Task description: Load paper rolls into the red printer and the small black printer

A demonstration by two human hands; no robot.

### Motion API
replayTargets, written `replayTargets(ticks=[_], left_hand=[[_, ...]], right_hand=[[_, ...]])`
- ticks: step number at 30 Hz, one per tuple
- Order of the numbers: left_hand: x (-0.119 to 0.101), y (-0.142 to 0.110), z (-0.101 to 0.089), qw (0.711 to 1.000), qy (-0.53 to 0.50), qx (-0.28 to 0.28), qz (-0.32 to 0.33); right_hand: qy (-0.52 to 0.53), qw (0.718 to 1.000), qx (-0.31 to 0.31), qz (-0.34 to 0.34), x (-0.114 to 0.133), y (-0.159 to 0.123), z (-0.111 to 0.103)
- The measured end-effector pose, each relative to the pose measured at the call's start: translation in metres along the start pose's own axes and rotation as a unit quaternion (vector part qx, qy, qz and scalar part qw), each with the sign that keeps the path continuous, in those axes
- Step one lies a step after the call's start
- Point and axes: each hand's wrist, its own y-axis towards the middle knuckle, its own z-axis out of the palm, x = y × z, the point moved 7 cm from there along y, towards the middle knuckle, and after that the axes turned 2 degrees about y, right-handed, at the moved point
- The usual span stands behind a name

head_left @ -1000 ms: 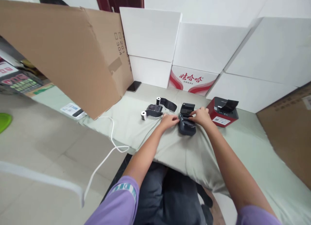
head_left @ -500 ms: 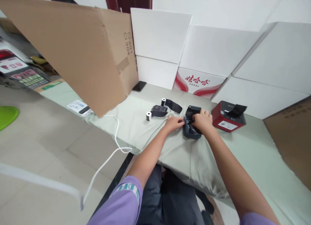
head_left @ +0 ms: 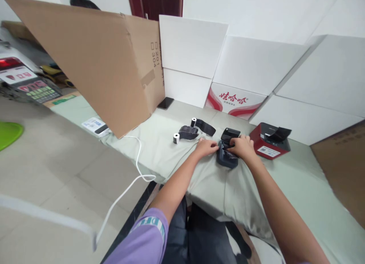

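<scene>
On the cloth-covered table (head_left: 302,173), a red-and-black box (head_left: 259,141) stands near an open-lidded black device (head_left: 227,161). The left hand (head_left: 207,147) touches the device's left side, the right hand (head_left: 243,147) reaches inside; I cannot tell whether either grips. Two small rolls (head_left: 176,139) lie left.

1. Dark device (head_left: 227,162), taken as the clock's centre: smooth plastic body; its lid (head_left: 231,133) has a slight sheen.
2. Red-and-black box (head_left: 262,143), between two and three o'clock: smooth, plastic-looking, with a white paper label (head_left: 268,151).
3. Strips (head_left: 188,132), ten o'clock: dark, paper-like, faintly glossy.
4. Tablecloth (head_left: 296,184), three to nine o'clock: matt, wrinkled cloth.
5. Carton (head_left: 94,62), ten o'clock: matt brown cardboard.
6. Phone (head_left: 165,103), ten o'clock: glossy, glass-like face.
7. Sleeve (head_left: 146,243), seven o'clock: matt purple cloth.
</scene>
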Motion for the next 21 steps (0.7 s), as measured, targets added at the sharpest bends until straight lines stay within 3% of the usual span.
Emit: replayTargets(ticks=[10, 14, 18, 21], left_hand=[[0.002, 0.002, 0.001, 1.000, 0.013, -0.006, 0.002], [0.002, 0.001, 0.003, 1.000, 0.014, -0.004, 0.003], [0.003, 0.002, 0.003, 1.000, 0.000, 0.012, 0.006], [0.001, 0.006, -0.002, 1.000, -0.025, 0.012, 0.013]], right_hand=[[0.007, 0.999, -0.036, -0.040, -0.002, 0.001, -0.010], [0.107, 0.990, -0.048, -0.075, -0.008, -0.002, -0.016], [0.298, 0.942, -0.083, -0.130, -0.006, -0.015, -0.043], [0.423, 0.886, -0.058, -0.178, 0.024, -0.030, -0.066]])
